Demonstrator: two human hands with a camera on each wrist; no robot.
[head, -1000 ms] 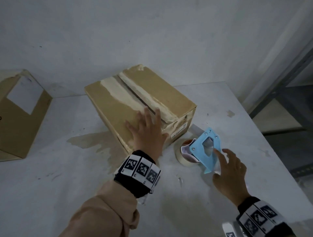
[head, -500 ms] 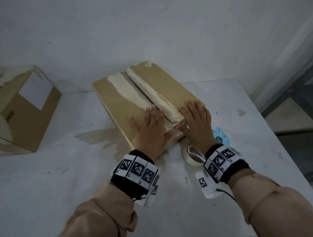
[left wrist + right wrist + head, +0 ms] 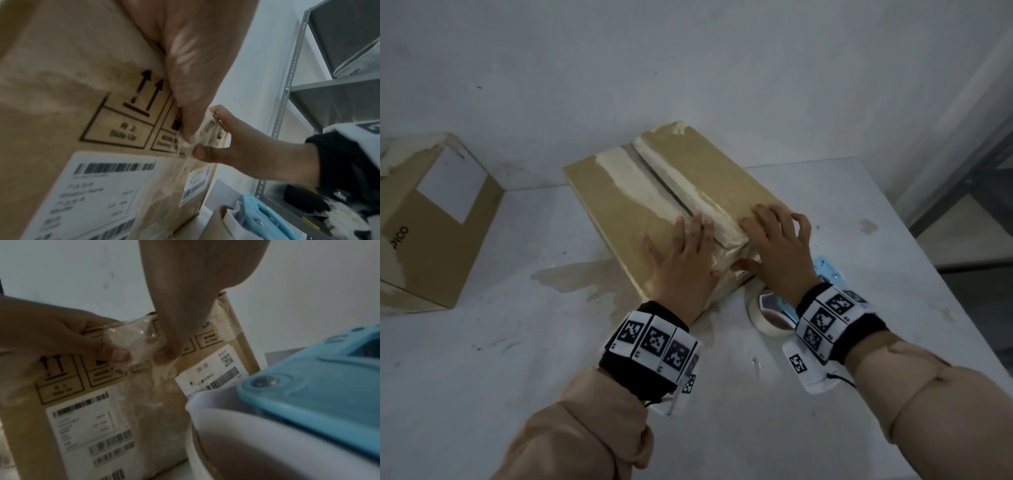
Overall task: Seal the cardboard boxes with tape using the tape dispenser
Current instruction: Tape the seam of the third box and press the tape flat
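The tape end (image 3: pixel 133 344) is pressed onto the box (image 3: pixel 619 205) front by flat left hand (image 3: pixel 681 267) and right hand (image 3: pixel 777 253); firm, even thumb pressure is advised.

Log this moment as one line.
left hand: flat on cardboard box top | right hand: flat on box, thumb on front face | tape dispenser: on table, unheld

The head view looks down on the bench (image 3: pixel 482 377); both wrist views sit close against the box (image 3: pixel 61 81) front.
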